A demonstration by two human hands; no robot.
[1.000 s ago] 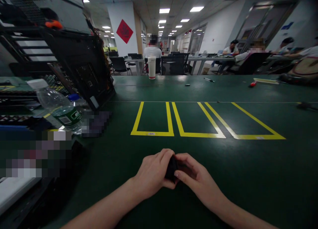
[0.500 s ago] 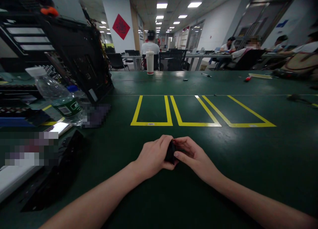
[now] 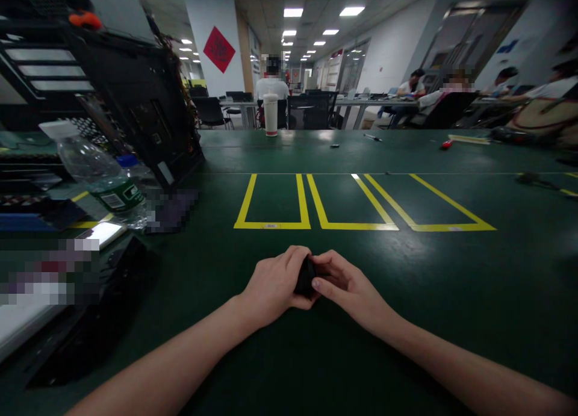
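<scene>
Between my two hands, just above the green table (image 3: 280,368), is a small black object (image 3: 306,277); its kind is hidden by my fingers. My left hand (image 3: 277,280) wraps round it from the left, fingers over its top and thumb beneath. From the right, my right hand (image 3: 345,283) pinches its edge with thumb and fingertips. Beyond my hands, yellow tape (image 3: 286,226) marks several-sided outlines on the tabletop.
To the left stand a clear plastic bottle (image 3: 112,190) with a green label and a black computer case (image 3: 153,115). A black part (image 3: 90,319) lies nearer. A white cup (image 3: 271,114), a pen (image 3: 372,137) and a red item (image 3: 447,144) are farther back. People sit beyond.
The whole view has shifted slightly, so the table and its items appear a little farther left. Both hands keep their grip on the black object.
</scene>
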